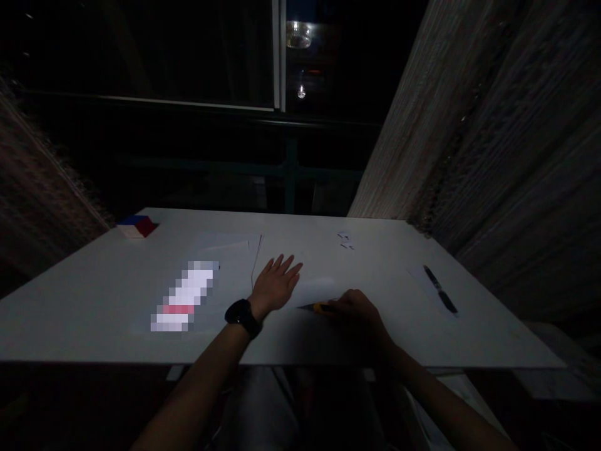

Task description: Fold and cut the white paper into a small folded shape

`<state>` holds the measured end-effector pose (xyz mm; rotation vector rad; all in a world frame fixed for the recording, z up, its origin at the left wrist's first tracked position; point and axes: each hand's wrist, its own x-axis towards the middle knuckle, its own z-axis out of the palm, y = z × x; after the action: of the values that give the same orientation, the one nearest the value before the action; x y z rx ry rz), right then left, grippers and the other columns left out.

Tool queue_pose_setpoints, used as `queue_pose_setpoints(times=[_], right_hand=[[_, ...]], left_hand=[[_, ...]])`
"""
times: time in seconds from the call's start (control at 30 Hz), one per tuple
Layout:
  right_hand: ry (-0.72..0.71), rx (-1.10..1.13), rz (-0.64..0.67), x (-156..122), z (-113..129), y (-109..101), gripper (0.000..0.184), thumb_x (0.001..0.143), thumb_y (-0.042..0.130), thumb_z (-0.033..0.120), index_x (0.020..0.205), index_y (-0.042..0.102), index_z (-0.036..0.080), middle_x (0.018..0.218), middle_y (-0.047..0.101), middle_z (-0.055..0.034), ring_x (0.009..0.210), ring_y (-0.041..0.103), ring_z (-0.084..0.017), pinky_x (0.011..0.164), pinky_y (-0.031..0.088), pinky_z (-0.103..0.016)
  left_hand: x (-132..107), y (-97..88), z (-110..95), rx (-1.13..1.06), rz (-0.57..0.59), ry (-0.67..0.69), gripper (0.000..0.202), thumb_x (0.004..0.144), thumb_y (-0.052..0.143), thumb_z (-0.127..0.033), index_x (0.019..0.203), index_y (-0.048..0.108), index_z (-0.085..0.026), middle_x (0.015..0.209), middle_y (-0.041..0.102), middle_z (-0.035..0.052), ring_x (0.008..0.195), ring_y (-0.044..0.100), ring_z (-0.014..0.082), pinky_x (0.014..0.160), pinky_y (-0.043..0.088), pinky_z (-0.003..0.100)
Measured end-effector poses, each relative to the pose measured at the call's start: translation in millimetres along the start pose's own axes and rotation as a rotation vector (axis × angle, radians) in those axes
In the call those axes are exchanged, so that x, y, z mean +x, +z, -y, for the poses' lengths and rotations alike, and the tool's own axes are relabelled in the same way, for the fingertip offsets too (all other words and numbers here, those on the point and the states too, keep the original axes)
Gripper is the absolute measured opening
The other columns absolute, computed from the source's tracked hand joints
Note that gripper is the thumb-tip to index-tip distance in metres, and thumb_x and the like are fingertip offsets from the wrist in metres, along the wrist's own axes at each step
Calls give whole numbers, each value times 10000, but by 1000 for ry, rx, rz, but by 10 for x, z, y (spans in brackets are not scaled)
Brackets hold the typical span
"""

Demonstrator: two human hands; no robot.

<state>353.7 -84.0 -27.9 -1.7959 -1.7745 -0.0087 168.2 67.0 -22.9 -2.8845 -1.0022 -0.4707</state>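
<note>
In the head view, the scene is dim and the white table (pixel 117 282) fills the lower half of the frame. The left hand (pixel 277 285) lies flat and open, fingers spread, palm down on a pale sheet of paper (pixel 319 288) near the middle of the table; a dark watch (pixel 243 316) sits on that wrist. The right hand (pixel 359 308) is closed around a yellow-bodied utility knife (pixel 315 307), whose dark tip points left, toward the left hand, and rests on or just above the sheet; in this light I cannot tell whether it touches.

The paper looks thin, light and limp, so it likely slides easily on the smooth tabletop unless pressed flat, as the open palm does now. It would crease if pinched, so an edge or a flat press seems the better hold. The knife appears small, stiff and light; its yellow handle is the place to grip, well back from the tip, which is probably sharp.

More sheets (pixel 230 247) lie just beyond the left hand, beside a blurred patch. A red and blue block (pixel 136 225) sits at the far left corner, a dark pen (pixel 440 289) lies well to the right on its own slip, and small scraps (pixel 346 241) rest near the far edge.
</note>
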Motion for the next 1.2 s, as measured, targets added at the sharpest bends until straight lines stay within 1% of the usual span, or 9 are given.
queue_pose_setpoints(times=[0.2, 0.53, 0.6, 0.73, 0.8, 0.93, 1.0, 1.07, 1.2], right_hand=[[17, 11, 50, -57, -62, -54, 166, 772, 555, 322, 766, 652, 188, 709, 541, -44, 642, 478, -142, 542, 351, -246], [130, 210, 74, -82, -130, -164, 156, 802, 514, 307, 745, 612, 199, 754, 591, -45, 689, 565, -169, 608, 459, -297], [74, 192, 64, -114, -165, -218, 149, 815, 499, 286, 798, 622, 203, 799, 613, -56, 730, 579, -176, 640, 470, -312], [-197, 74, -19, -220, -286, -332, 203, 837, 468, 231, 984, 606, 207, 952, 632, -86, 874, 570, -199, 747, 462, -356], [-218, 24, -100, -258, -338, -368, 232, 845, 457, 227, 1039, 582, 199, 981, 631, -95, 904, 559, -209, 777, 454, -376], [-78, -24, -240, -277, -382, -392, 239, 862, 442, 258, 1050, 569, 182, 980, 629, -101, 914, 551, -218, 804, 447, -390], [-21, -17, -278, -272, -385, -394, 238, 863, 444, 281, 1037, 574, 181, 979, 629, -100, 917, 551, -219, 806, 452, -389], [16, 1, -284, -267, -386, -395, 240, 862, 446, 295, 1031, 580, 187, 979, 631, -96, 919, 555, -220, 800, 459, -385], [49, 9, -268, -261, -386, -395, 245, 859, 450, 315, 1016, 593, 194, 976, 638, -93, 919, 563, -224, 800, 464, -386]], left_hand=[[0, 4, 1, -1, -4, 5, 462, 926, 210, -410, 1343, 366, -286, 1426, 337, 24, 1328, 232, 241, 1070, 190, 444], [-21, -44, -29, -64, -40, -16, 441, 921, 250, -385, 1300, 433, -253, 1385, 403, 48, 1302, 292, 242, 1060, 218, 445], [-11, -85, -36, -89, -57, -25, 433, 920, 259, -371, 1263, 474, -216, 1348, 449, 72, 1271, 344, 236, 1054, 229, 441], [24, -265, -101, -152, -116, 7, 402, 922, 265, -333, 1163, 538, -164, 1221, 548, 104, 1165, 452, 211, 1024, 279, 407], [19, -378, -188, -181, -81, 57, 377, 913, 293, -360, 1078, 573, -169, 1093, 604, 97, 1045, 521, 203, 939, 370, 370], [-55, -516, -452, -103, 21, 177, 362, 771, 548, -435, 998, 587, -157, 1023, 604, 126, 987, 526, 267, 842, 419, 401], [-88, -526, -570, -35, 81, 201, 240, 745, 589, -317, 899, 607, -134, 936, 619, 148, 933, 550, 286, 793, 436, 419], [-94, -515, -642, 1, 170, 192, 119, 775, 522, -169, 813, 622, -118, 834, 633, 160, 812, 595, 270, 689, 463, 397], [-43, -485, -683, -23, 268, 144, 192, 761, 474, -31, 695, 633, -118, 712, 643, 165, 709, 638, 266, 639, 473, 385]])
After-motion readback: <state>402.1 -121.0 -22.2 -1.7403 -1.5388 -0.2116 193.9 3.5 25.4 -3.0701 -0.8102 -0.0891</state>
